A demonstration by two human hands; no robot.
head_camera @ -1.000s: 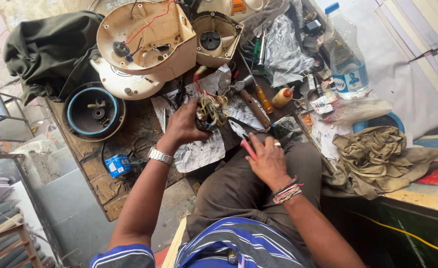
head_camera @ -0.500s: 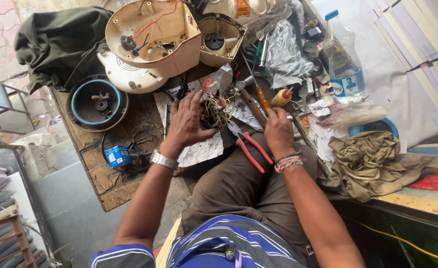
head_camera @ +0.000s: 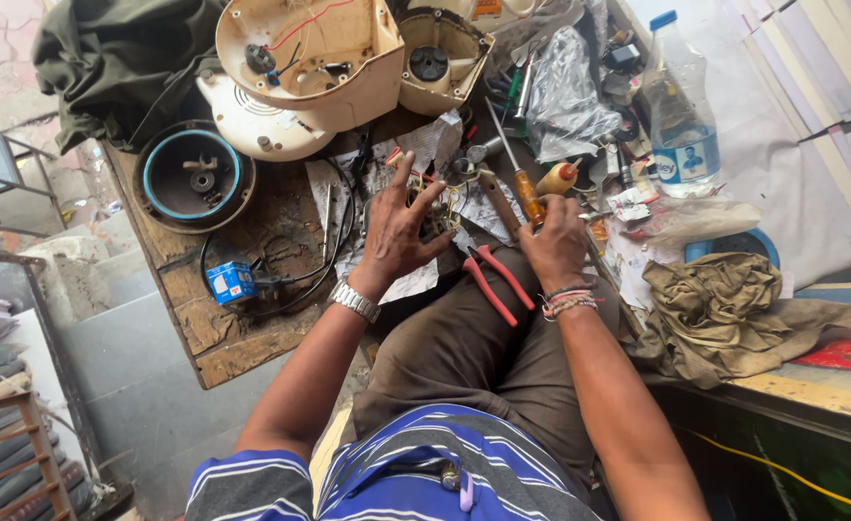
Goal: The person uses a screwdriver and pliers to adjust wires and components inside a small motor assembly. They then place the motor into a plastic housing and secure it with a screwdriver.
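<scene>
Your workbench (head_camera: 242,338) is rough, chipped wood, stained dark. The pliers (head_camera: 491,280) on your lap have glossy red plastic grips. The screwdriver (head_camera: 522,188) shows a bright metal shaft and translucent amber plastic handle. Your wristwatch (head_camera: 353,301) is shiny metal. The cream appliance housing (head_camera: 305,58) is matt, grimy plastic; the rag (head_camera: 734,314) is creased khaki cloth.

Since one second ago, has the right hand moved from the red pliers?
Yes. The right hand left the red pliers, which lie on the lap, and went forward to the workbench, beside the orange-handled screwdriver.
</scene>
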